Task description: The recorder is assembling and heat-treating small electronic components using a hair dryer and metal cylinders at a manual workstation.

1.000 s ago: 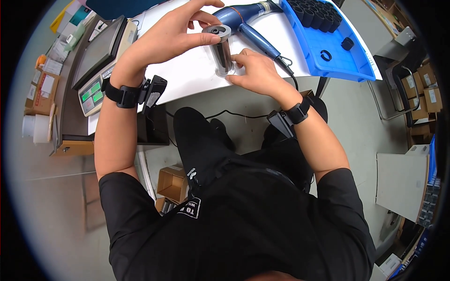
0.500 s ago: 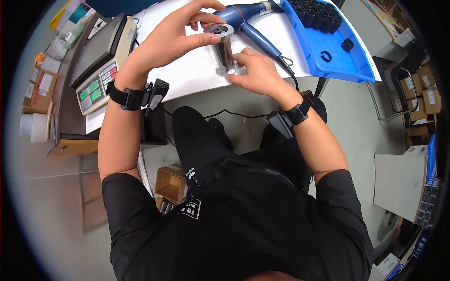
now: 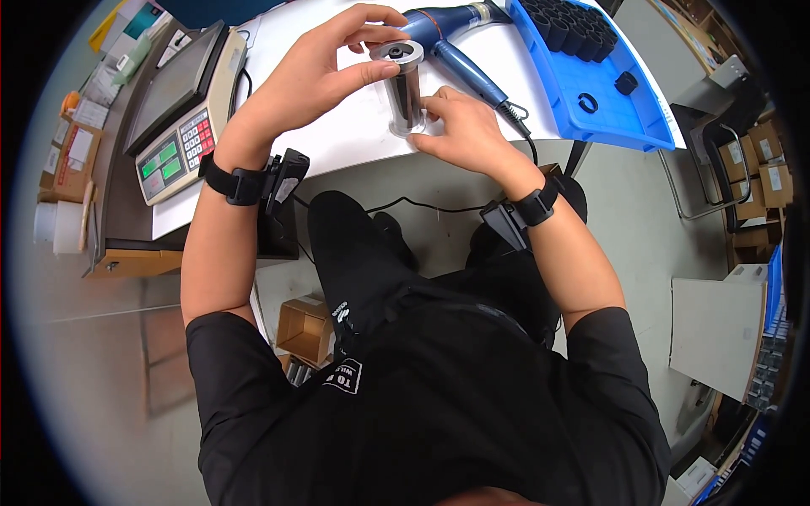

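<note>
A clear cylinder (image 3: 408, 116) with a dark core inside stands near the front edge of the white table. On its top sits a round silver metal cap (image 3: 412, 56) with a dark centre. My left hand (image 3: 316, 74) grips this cap from the left, thumb at its near side and fingers curled behind it. Lower down, my right hand (image 3: 469, 133) pinches the clear cylinder near its base from the right; its fingertips are partly hidden. Just behind the cylinder lies a blue hair dryer (image 3: 469, 71), its cord trailing over the table's front edge.
A blue tray (image 3: 575, 126) at the right holds several black tubes (image 3: 574, 35), plus a loose black ring (image 3: 587, 103) and a short black piece (image 3: 625, 83). A weighing scale (image 3: 179, 157) stands at the left. An open cardboard box (image 3: 305, 329) sits on the floor.
My left wrist and forearm have turned and shifted slightly to the right. The cap has moved a touch to the right with that hand. My right hand stays in place.
</note>
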Action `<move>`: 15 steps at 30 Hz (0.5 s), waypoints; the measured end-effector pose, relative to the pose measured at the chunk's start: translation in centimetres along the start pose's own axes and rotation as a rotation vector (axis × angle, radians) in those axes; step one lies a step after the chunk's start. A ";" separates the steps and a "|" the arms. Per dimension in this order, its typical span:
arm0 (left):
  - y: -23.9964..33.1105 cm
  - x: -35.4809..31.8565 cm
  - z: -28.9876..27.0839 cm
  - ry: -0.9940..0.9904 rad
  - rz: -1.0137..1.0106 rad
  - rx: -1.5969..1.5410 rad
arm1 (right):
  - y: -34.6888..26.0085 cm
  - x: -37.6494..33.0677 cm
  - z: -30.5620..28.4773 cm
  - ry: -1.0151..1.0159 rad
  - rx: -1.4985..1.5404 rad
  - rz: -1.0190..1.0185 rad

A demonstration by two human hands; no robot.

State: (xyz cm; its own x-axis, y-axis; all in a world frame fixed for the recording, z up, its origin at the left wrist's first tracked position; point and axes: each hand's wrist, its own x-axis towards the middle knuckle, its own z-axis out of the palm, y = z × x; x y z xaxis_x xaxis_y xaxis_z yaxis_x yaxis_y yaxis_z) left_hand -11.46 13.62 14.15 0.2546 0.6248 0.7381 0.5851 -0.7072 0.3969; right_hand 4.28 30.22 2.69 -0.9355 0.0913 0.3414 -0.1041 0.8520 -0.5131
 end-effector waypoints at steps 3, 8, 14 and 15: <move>0.7 0.3 0.6 0.014 0.038 0.039 | 0.3 0.0 0.1 0.002 -0.004 0.005; 4.2 0.7 1.4 0.101 -0.645 0.343 | 0.3 -0.2 0.0 -0.003 -0.004 0.013; 0.3 -5.6 2.9 0.154 -0.753 0.176 | 0.3 -0.1 0.2 0.012 0.001 -0.004; 0.1 -6.2 3.3 0.157 -0.753 0.176 | 0.4 -0.1 0.2 0.011 0.005 -0.005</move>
State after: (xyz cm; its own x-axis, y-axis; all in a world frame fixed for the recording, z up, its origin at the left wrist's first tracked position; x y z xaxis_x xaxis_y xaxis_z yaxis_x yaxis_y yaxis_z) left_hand -10.48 10.75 7.82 -0.3625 0.8517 0.3786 0.6736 -0.0413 0.7380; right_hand 4.29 30.43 2.32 -0.9310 0.0930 0.3529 -0.1102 0.8501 -0.5150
